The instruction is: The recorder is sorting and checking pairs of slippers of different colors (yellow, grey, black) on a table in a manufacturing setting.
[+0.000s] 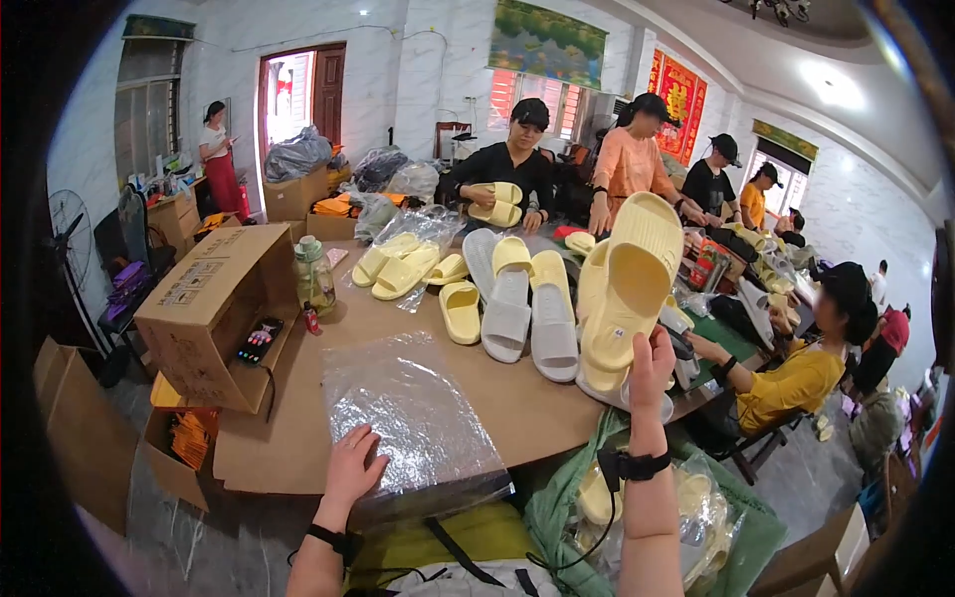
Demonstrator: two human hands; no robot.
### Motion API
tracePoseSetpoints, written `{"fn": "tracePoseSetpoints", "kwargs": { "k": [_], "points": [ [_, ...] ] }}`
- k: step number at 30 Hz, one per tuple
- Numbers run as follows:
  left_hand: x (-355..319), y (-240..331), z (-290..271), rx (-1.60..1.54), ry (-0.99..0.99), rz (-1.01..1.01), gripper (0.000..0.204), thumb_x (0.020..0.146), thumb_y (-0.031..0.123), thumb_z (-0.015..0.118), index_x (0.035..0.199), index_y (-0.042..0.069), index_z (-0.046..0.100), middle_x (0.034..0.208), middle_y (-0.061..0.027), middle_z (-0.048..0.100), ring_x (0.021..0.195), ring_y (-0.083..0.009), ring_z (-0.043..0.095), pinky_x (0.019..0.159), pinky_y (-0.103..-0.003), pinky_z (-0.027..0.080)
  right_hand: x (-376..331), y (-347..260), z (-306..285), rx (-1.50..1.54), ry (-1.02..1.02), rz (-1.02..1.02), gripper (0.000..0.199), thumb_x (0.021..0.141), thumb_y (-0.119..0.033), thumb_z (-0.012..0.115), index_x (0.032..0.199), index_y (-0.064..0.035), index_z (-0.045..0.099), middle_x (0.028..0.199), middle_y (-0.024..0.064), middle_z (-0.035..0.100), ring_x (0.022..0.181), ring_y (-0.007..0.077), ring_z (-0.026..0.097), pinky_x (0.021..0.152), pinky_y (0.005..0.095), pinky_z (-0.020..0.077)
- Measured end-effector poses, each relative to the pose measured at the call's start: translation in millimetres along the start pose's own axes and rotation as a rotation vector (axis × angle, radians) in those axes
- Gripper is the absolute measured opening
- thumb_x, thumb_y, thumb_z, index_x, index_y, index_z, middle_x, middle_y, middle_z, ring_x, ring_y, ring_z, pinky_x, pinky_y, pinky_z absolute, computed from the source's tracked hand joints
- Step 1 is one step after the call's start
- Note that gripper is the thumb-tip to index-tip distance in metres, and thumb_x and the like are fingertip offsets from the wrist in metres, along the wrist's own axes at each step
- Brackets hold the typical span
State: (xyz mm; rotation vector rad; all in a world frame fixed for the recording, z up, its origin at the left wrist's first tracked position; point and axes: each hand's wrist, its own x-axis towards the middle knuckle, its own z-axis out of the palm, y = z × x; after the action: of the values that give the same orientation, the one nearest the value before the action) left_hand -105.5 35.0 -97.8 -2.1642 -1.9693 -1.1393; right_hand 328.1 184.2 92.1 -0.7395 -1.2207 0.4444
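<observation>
My right hand (652,370) is raised at the right of the table, fingers closed on the heel end of a pale yellow slide slipper (642,254). A second yellow sole shows close behind it; whether my hand grips that one too, I cannot tell. Flat on the brown table in front of me lies a clear plastic bag (413,403). My left hand (354,466) rests on the bag's near left corner with its fingers stretched out. Beyond the bag stand grey slippers (507,313) and a single yellow slipper (461,311), with more yellow slippers (403,269) farther left.
An open cardboard box (204,308) lies on its side at the left, a phone (261,340) inside. Beside it stands a green-lidded bottle (314,274). A green sack (557,507) of bagged slippers sits below my right arm. Several co-workers sit or stand around the table.
</observation>
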Motion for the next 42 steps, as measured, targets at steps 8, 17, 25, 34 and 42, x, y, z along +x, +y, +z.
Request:
{"fn": "tracePoseSetpoints", "kwargs": {
  "k": [8, 17, 25, 34, 42],
  "points": [
    [1.6, 0.2, 1.0, 0.045, -0.003, -0.017, 0.042, 0.084, 0.031, 0.073, 0.116, 0.003, 0.067, 0.133, -0.0179, 0.061, 0.127, -0.0371, 0.054, 0.106, -0.046, 0.044, -34.1, 38.4, 24.5, 0.051, -0.307, 0.37, 0.025, 0.095, -0.012, 0.058, 0.111, 0.0057, 0.063, 0.098, 0.0049, 0.068, 0.085, 0.0091, 0.06, 0.078, 0.0247, 0.0488],
    [-2.2, -5.0, 4.2, 0.027, -0.018, -0.012, 0.042, 0.085, 0.033, 0.072, 0.116, 0.005, 0.067, 0.135, -0.0159, 0.061, 0.128, -0.0369, 0.054, 0.106, -0.048, 0.043, -112.3, 135.3, 27.6, -0.692, -0.545, 0.434, 0.037, 0.086, -0.035, 0.063, 0.096, 0.0003, 0.07, 0.083, 0.0206, 0.069, 0.079, 0.0301, 0.069, 0.074, 0.0396, 0.0521],
    [1.4, -3.0, -0.1, 0.026, 0.0, -0.006, 0.042, 0.086, 0.033, 0.072, 0.116, 0.004, 0.067, 0.133, -0.0155, 0.062, 0.126, -0.0367, 0.054, 0.106, -0.047, 0.043, -124.6, 136.8, 65.0, -1.084, -0.728, 0.35, 0.052, 0.088, -0.046, 0.065, 0.105, 0.0039, 0.067, 0.094, 0.0232, 0.07, 0.09, 0.0391, 0.068, 0.081, 0.0464, 0.0536],
    [0.1, -4.4, 4.6, -0.014, 0.006, -0.027, 0.043, 0.084, 0.033, 0.074, 0.116, 0.005, 0.067, 0.131, -0.0176, 0.062, 0.124, -0.0381, 0.056, 0.105, -0.047, 0.044, -124.9, 124.8, 158.6, -1.1, -0.752, 0.184, 0.078, 0.085, -0.067, 0.062, 0.118, 0.0037, 0.062, 0.1, 0.0225, 0.069, 0.098, 0.0397, 0.066, 0.087, 0.0451, 0.0531],
    [1.7, -2.5, 1.6, -0.012, -0.102, -0.076, 0.053, 0.085, 0.042, 0.073, 0.123, 0.007, 0.068, 0.14, -0.0155, 0.058, 0.134, -0.0355, 0.049, 0.11, -0.047, 0.041, -128.6, 184.6, 140.9, -0.97, -0.538, 0.094, 0.033, 0.089, -0.035, 0.063, 0.089, -0.0018, 0.064, 0.082, 0.0198, 0.069, 0.077, 0.0397, 0.068, 0.073, 0.049, 0.0535]
  ]
}}
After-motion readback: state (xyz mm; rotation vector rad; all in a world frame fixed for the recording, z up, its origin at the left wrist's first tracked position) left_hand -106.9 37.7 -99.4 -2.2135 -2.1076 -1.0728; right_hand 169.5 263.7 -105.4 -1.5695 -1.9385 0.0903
